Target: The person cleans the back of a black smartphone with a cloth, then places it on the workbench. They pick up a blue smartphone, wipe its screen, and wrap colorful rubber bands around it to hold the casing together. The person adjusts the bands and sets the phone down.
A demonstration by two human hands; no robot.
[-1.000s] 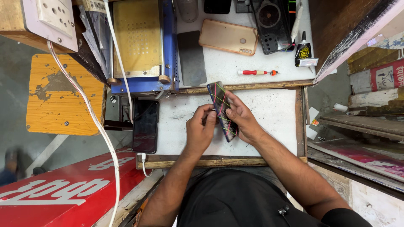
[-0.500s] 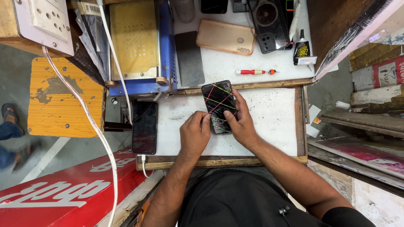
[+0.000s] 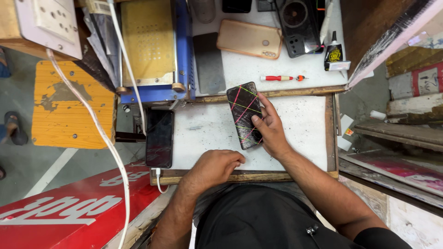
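Head view: one person works at a white work tray with a wooden rim.
Hands: two. The right hand grips the banded phone along its right edge, thumb across the glass. The left hand rests loosely curled on the tray near the front rim, holding nothing.
Phones: the banded phone is black, wrapped in pink and yellow rubber bands; a second dark phone lies at the tray's left edge, well apart, with a white cable plugged in.
Position: the banded phone lies over the tray's far middle, top end touching the far rim.
Axis: long axis runs near-to-far, top tilted slightly left.
Other single items: one red screwdriver, one glue bottle, one tan phone case.
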